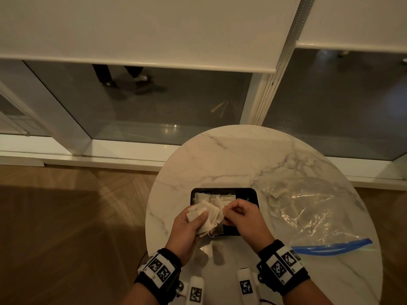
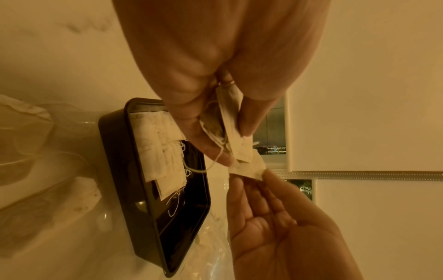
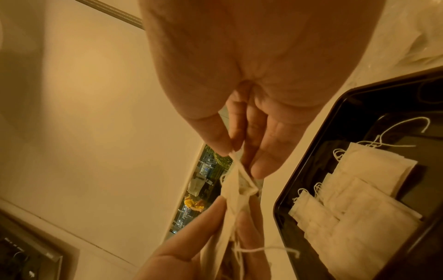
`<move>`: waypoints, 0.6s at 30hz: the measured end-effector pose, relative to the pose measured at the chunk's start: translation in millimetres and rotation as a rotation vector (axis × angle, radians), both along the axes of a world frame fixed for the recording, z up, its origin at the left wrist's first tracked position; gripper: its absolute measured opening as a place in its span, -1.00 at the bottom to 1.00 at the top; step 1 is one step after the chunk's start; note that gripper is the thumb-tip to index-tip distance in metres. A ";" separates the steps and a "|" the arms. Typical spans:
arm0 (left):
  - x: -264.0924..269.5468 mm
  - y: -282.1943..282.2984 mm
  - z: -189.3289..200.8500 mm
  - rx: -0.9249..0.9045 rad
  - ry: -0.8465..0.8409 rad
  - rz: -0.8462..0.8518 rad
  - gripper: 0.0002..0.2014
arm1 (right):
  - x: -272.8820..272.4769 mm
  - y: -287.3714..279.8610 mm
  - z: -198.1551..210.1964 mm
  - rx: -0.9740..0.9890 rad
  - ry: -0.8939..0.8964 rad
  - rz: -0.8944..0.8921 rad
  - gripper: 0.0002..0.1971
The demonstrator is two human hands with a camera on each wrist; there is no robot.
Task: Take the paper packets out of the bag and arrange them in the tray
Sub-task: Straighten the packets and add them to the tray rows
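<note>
While the left hand (image 1: pixel 189 225) grips stacked paper packets (image 1: pixel 208 213), the right hand (image 1: pixel 240 216) pinches one corner above the tray (image 1: pixel 253 192).

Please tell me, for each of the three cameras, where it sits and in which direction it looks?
Head: above, looking down at the marble table; both hands and wristbands show.
Left wrist: along the left hand, its grip on a stack of packets; the right hand shows too.
Right wrist: along the right hand, which pinches one packet.
All share the black tray.
</note>
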State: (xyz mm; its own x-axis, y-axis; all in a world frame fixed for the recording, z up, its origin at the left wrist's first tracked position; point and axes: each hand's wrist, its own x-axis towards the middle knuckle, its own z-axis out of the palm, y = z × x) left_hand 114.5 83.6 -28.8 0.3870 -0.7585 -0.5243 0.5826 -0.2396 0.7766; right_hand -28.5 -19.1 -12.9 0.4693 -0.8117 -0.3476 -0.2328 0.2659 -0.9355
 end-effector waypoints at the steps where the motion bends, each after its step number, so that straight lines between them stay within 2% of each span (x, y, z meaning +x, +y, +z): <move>1: -1.5 -0.4 0.4 0.002 0.003 -0.008 -0.70 | -0.4 0.1 -1.6 0.006 -0.008 -0.020 -0.95; 7: -4.1 -2.1 0.8 -0.006 0.024 -0.050 -0.67 | -2.9 -1.6 -9.8 0.054 -0.012 -0.057 -0.83; 13: 4.5 -0.3 -3.7 0.003 0.035 0.055 -0.78 | -15.4 -15.5 -20.4 0.066 0.032 -0.140 -0.84; 18: 10.7 5.9 -9.6 0.029 0.066 0.107 -0.79 | -27.0 -28.5 -27.5 0.088 0.091 -0.173 -0.85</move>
